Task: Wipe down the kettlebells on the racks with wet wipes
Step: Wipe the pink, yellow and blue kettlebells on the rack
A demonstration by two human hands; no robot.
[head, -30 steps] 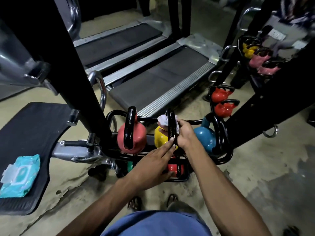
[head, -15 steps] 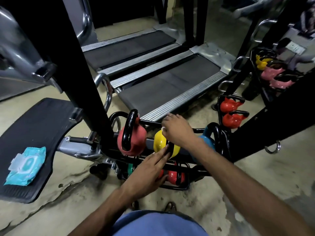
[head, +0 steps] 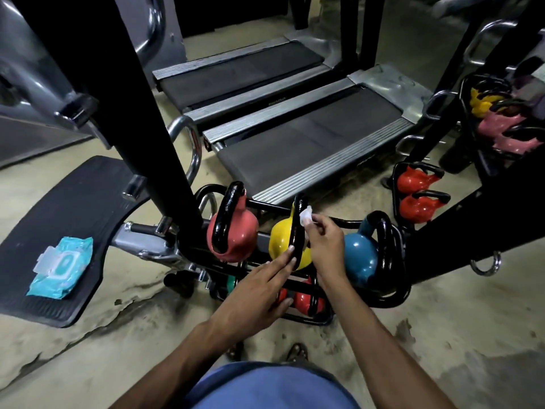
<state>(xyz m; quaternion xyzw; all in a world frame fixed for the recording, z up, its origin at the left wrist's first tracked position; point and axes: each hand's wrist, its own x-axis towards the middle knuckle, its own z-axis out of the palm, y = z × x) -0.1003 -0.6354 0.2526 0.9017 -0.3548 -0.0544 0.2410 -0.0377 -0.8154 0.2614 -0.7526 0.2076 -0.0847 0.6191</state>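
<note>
Gym floor [head: 442, 320], low rack [head: 392, 293]: yellow kettlebell [head: 280, 240] between the hands. Right hand [head: 323, 246] pinches wet wipe [head: 305, 216] against its black handle [head: 298, 228]; left hand [head: 259, 293], fingers straight, touches handle lower down, apparently steadying it. Wipes pack [head: 60, 265] well left.

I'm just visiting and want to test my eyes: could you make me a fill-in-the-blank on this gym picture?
1. The right hand presses a white wipe on the kettlebell coloured ____.
2. The blue kettlebell sits to its ____.
3. The left hand touches the first kettlebell's black ____ with straight fingers.
Missing words: yellow; right; handle.
</note>
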